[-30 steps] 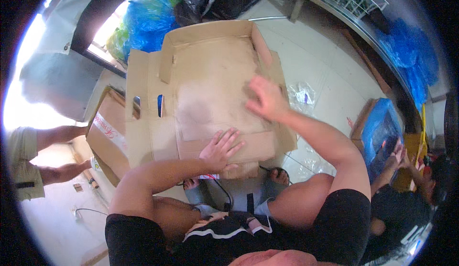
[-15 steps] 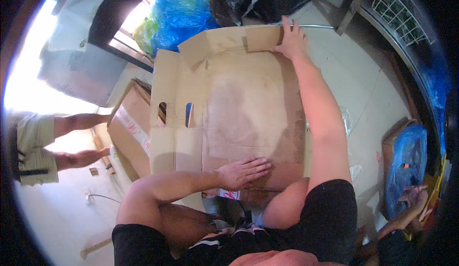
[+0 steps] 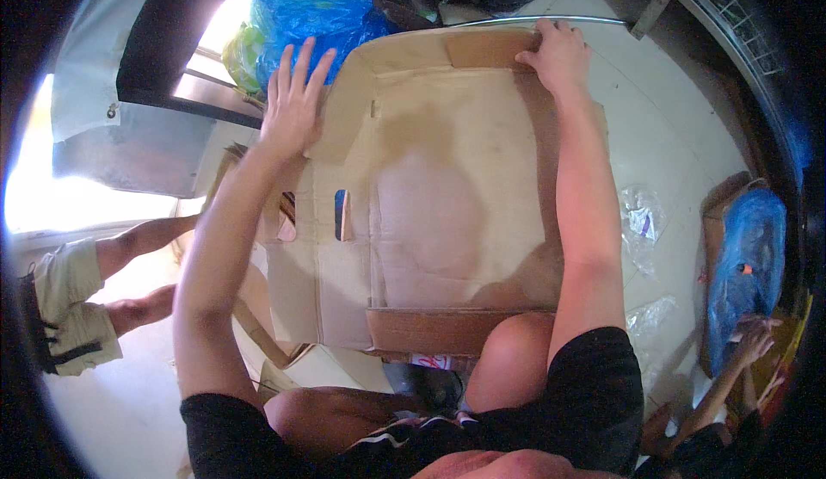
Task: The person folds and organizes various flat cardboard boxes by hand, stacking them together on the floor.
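I see the carton (image 3: pixel 430 212) open side up at twelve o'clock. The right hand (image 3: pixel 557 57) is clamped on its corner at one o'clock, thumb over the flap (image 3: pixel 483 49). The left hand (image 3: pixel 293 113) stands at eleven o'clock, fingers spread apart; whether it touches the board, I can't tell. Best pinch that corner firmly and press evenly along the crease, so nothing buckles.

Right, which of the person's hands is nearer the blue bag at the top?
Left. The left hand partly overlaps the blue bag in view; the right hand is farther off, to the bag's right, at the far right corner of the cardboard.
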Available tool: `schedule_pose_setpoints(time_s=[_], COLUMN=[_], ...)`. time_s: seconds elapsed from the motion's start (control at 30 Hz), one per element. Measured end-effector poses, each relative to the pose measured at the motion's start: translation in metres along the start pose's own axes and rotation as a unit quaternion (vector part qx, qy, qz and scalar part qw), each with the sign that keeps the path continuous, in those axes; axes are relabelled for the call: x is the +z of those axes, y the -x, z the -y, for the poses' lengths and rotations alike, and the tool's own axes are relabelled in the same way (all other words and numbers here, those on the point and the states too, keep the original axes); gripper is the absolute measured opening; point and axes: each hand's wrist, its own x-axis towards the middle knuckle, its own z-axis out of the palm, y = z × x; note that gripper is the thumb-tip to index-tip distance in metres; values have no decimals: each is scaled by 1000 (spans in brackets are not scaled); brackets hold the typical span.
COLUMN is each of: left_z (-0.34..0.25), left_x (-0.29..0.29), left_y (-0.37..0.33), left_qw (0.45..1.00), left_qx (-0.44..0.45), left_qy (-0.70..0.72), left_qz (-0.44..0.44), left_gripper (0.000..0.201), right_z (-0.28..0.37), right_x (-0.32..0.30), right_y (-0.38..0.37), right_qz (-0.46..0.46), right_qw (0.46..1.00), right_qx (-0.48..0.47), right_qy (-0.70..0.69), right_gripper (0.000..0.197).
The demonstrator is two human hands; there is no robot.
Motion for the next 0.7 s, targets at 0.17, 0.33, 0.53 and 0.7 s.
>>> schedule_pose_setpoints(time_s=[0.17,0.33,0.53,0.7], left_z=[20,-19,-88,-155], left_x=[6,43,47,101], left_y=[-67,-110,-138,-22], left_qw=[937,948,912,961], left_qx=[286,238,84,150], left_qy=[79,209,82,75], left_qz=[183,13,394,219], left_gripper=[94,90,84,77], right_z=[-7,-31,-10,-65], right_x=[2,11,-38,37], right_y=[-1,-1,61,117], right_qz=[4,-6,160,-63], right_qw=[1000,997,978,965], right_qx=[-9,-64,-120,-248], right_qy=[-29,-53,-59,-50], right_gripper=[56,48,57,71])
